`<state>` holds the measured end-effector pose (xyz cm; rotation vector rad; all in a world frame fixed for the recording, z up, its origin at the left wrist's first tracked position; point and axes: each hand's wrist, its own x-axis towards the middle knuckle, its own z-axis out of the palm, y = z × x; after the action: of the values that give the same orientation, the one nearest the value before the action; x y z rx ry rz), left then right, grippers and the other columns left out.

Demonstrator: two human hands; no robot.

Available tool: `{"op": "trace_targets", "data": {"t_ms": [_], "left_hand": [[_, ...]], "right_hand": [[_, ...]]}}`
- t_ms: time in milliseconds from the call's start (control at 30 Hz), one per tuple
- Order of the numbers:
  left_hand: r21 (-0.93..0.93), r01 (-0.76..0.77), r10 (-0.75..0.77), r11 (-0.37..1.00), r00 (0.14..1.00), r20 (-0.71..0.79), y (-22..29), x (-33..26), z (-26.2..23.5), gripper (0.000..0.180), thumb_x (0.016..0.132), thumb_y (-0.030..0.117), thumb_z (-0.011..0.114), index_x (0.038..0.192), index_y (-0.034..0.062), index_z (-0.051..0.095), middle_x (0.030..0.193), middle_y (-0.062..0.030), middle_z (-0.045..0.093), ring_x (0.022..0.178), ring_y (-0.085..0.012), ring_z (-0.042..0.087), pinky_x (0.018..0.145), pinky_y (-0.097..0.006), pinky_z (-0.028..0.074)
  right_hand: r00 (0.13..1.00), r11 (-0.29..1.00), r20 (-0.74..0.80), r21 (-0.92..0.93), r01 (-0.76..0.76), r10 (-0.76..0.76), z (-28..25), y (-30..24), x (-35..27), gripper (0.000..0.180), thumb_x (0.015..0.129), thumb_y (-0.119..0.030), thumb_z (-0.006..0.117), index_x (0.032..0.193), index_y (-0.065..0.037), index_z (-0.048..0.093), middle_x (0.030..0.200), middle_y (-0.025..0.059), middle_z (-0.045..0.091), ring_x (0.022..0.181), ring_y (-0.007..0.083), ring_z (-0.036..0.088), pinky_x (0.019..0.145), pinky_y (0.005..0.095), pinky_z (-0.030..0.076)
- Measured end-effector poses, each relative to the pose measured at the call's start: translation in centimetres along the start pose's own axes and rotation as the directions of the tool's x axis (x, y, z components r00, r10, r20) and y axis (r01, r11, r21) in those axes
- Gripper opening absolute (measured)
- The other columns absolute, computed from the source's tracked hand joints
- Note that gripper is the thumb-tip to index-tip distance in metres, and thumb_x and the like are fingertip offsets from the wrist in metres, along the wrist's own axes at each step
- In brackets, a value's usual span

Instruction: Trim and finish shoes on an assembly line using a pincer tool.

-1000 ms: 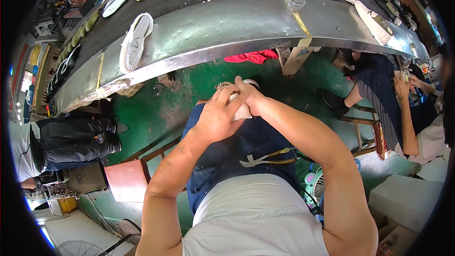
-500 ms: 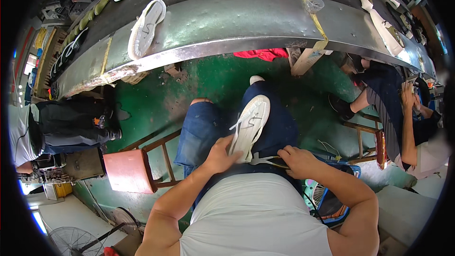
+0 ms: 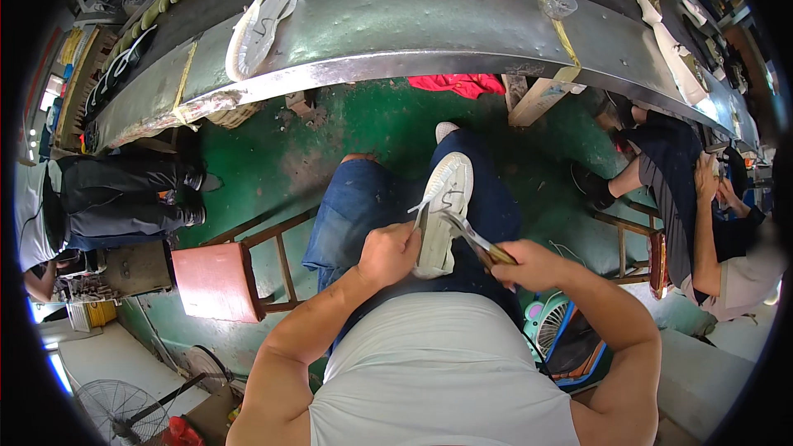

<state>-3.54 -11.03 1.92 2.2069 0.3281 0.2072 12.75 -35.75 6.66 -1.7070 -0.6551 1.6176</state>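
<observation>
Trimming step in hand, by the look of it: white shoe sole (image 3: pixel 438 219) resting lengthwise on the right thigh, toe end pointing away toward the counter (image 3: pixel 429 25). Left hand (image 3: pixel 388 252) closed around the near end of the sole, grip tight, thumb up by the edge. Right hand (image 3: pixel 529 263) wrapped shut on the brownish handle of a metal cutting tool (image 3: pixel 467 235), blade end touching the sole's right edge about midway. Thin white strip (image 3: pixel 420 205) sticking off the left edge, probably waste rubber. Next move likely calls for a steady hold with the left and a controlled run of the blade along the rim, angled away from the leg. Both forearms in from the lower edge, elbows bent, wrists converging over the lap. More white soles (image 3: pixel 260 25) on the counter, well apart from the hands. Red stool (image 3: pixel 216 281) just left of the knee.
</observation>
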Motion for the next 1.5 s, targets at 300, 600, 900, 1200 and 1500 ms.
{"op": "trace_targets", "data": {"t_ms": [300,600,900,1200,1500], "left_hand": [[-0.09,0.027,-0.022,0.996,0.998,0.052,-0.4,0.6,1.2,0.031,0.099,0.026,0.056,0.112,-0.0014,0.063,0.099,-0.0199,0.065,0.094,-0.0352,0.064,0.083,-0.041,0.051],[-0.868,0.434,-0.238,0.242,0.894,0.38,-5.6,1.1,4.8,0.073,0.107,0.039,0.042,0.161,0.0112,0.001,0.162,-0.0125,0.022,0.148,-0.0225,0.023,0.12,-0.035,0.02],[-0.793,0.371,-0.352,0.482,0.911,0.213,-5.9,2.1,6.3,0.072,0.104,0.028,0.053,0.16,0.0105,0.012,0.153,-0.0123,0.04,0.14,-0.0216,0.037,0.115,-0.032,0.03],[-0.492,0.226,-0.249,0.841,0.968,0.019,-4.1,2.3,5.1,0.067,0.104,0.021,0.05,0.159,0.0086,0.015,0.148,-0.0214,0.046,0.137,-0.0276,0.046,0.111,-0.033,0.037],[-0.131,0.175,-0.151,0.976,0.973,0.176,-2.4,3.7,2.7,0.052,0.101,0.013,0.05,0.151,0.0094,0.036,0.134,-0.0276,0.055,0.122,-0.0411,0.056,0.103,-0.041,0.046]], "right_hand": [[0.908,0.878,0.216,-0.409,-0.249,0.358,-4.2,-10.8,2.5,0.031,0.097,-0.028,0.057,0.103,0.001,0.062,0.088,0.009,0.067,0.081,0.0179,0.066,0.064,0.0399,0.052],[0.956,0.863,-0.226,-0.502,0.052,-0.189,2.3,-1.5,7.3,0.029,0.092,-0.027,0.064,0.096,0.002,0.061,0.083,0.0235,0.067,0.082,0.043,0.066,0.073,0.0494,0.051],[0.836,0.546,-0.247,-0.835,0.074,-0.491,0.8,-2.6,7.7,0.02,0.094,-0.02,0.063,0.099,-0.001,0.061,0.077,0.0102,0.063,0.069,0.0185,0.065,0.064,0.0331,0.053],[0.843,0.924,-0.472,-0.374,0.075,-0.26,4.4,1.3,8.8,0.023,0.094,-0.021,0.062,0.104,0.0,0.063,0.08,0.0131,0.066,0.072,0.0226,0.063,0.067,0.0337,0.051],[0.983,0.949,-0.027,0.266,-0.167,0.181,-2.0,-1.9,4.9,0.025,0.1,-0.023,0.057,0.101,0.001,0.061,0.083,0.0058,0.067,0.068,0.013,0.063,0.057,0.0294,0.051]]}}
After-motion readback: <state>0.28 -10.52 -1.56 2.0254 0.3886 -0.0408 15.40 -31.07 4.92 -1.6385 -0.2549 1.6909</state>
